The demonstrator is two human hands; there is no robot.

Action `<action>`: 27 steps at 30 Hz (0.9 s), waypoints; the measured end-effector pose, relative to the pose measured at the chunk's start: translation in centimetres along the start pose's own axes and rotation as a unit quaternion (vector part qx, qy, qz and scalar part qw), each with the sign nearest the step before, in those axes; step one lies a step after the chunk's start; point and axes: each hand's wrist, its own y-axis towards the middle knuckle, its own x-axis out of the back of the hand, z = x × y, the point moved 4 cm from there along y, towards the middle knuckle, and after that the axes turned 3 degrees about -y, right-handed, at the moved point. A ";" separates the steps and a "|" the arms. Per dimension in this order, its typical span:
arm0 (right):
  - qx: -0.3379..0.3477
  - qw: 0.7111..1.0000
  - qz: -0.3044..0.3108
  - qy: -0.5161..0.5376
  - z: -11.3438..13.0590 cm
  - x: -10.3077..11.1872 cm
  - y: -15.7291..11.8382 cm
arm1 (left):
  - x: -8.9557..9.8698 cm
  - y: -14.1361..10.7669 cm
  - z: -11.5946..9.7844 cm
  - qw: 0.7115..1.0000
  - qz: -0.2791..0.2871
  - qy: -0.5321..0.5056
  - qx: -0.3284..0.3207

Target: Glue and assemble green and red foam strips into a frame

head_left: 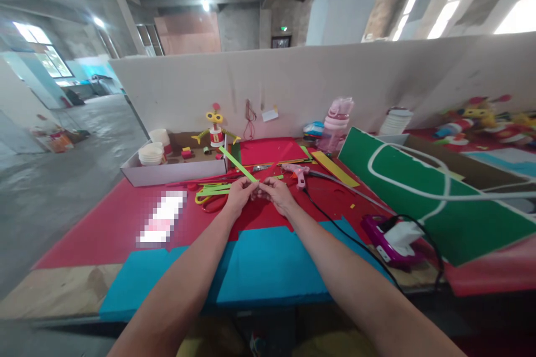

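A light-green paper strip [238, 163] rises slantwise to the upper left from between my fingertips. My left hand [240, 194] pinches it near its lower end, and my right hand [277, 194] meets it there with thumb and fingers closed on the same end. Just left of my left hand, more green strips [213, 190] lie over scissors [202, 199] with yellow and red handles. A pink glue gun [298, 174] rests on the red table surface to the right of my right hand. Under my forearms lies a blue sheet [272, 265].
At back left, a shallow box [176, 173] holds white cups; a yellow-and-red figure [215, 133] stands nearby. A pink bottle [336, 122] stands at the back. Right are a purple power strip [387, 242], a black cord [330, 223] and a green board [419, 201] with a white cable.
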 end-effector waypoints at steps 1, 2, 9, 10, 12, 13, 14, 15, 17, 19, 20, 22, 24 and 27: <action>0.000 1.000 0.000 0.002 0.0 0.0 0.1 | 0.0 0.0 -0.1 1.000 0.000 0.001 0.001; -0.001 1.000 0.000 0.004 -0.1 -0.1 0.1 | 0.0 -0.1 -0.2 1.000 0.001 0.001 0.001; -0.004 1.000 0.009 0.005 -0.1 -0.2 0.3 | -0.1 -0.2 -0.5 1.000 0.006 -0.007 0.011; -0.005 1.000 0.010 0.005 -0.1 -0.1 0.3 | -0.1 -0.2 -0.4 1.000 0.008 -0.007 0.011; -0.007 1.000 0.008 0.007 -0.1 -0.1 0.4 | -0.2 -0.2 -0.4 1.000 0.009 -0.006 0.011; -0.008 1.000 0.006 0.009 -0.1 0.0 0.4 | -0.2 -0.2 -0.4 1.000 0.011 -0.004 0.011; -0.007 1.000 0.004 0.010 -0.1 0.0 0.3 | -0.3 -0.2 -0.4 1.000 0.013 -0.001 0.010; -0.006 1.000 0.003 0.012 -0.1 0.0 0.3 | -0.3 -0.2 -0.4 1.000 0.015 0.002 0.008; -0.004 1.000 0.001 0.015 0.0 0.0 0.3 | -0.4 -0.2 -0.4 1.000 0.018 0.005 0.005; -0.005 1.000 0.002 0.015 0.0 0.0 0.3 | -0.3 -0.1 -0.4 1.000 0.017 0.005 0.004; -0.005 1.000 0.003 0.015 0.1 0.0 0.3 | -0.3 -0.1 -0.4 1.000 0.014 0.006 0.004; -0.008 1.000 0.004 0.014 0.1 0.0 0.2 | -0.2 -0.1 -0.3 1.000 0.010 0.011 0.004; -0.011 1.000 0.004 0.014 0.1 0.0 0.2 | -0.1 0.0 -0.2 1.000 0.008 0.015 0.002; -0.011 1.000 -0.001 0.014 0.1 0.0 0.2 | -0.2 0.0 -0.2 1.000 0.010 0.018 0.003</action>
